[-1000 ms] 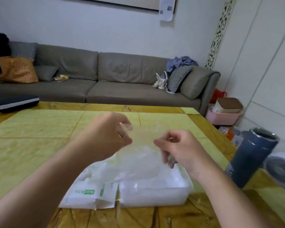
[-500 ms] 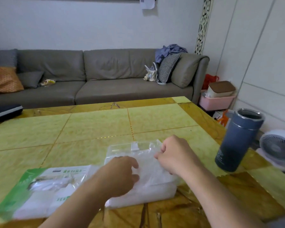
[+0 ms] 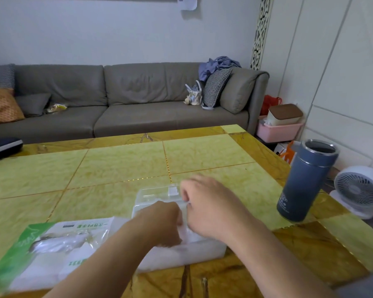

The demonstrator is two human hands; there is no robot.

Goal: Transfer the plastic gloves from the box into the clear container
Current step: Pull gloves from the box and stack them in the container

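A clear plastic container [image 3: 205,253] stands on the table near me, its lid [image 3: 157,193] folded open at the back. A stack of thin translucent plastic gloves [image 3: 183,230] lies inside it. My left hand [image 3: 159,224] sits on the gloves with its fingers curled down into them. My right hand [image 3: 209,207] is beside it over the right half of the container, fingers curled and pinching the gloves' edge. The green and white glove package [image 3: 52,244] lies flat to the container's left, under my left forearm.
A tall blue-grey flask [image 3: 304,181] stands open near the table's right edge. A dark flat object [image 3: 2,146] lies at the far left edge. Behind the yellow tiled table [image 3: 127,164] is a grey sofa. A small white fan [image 3: 360,188] sits on the floor to the right.
Both hands came down from mid-air with the glove stack into the container, then moved closer together over it. The view shifted, bringing the glove package into sight at left.
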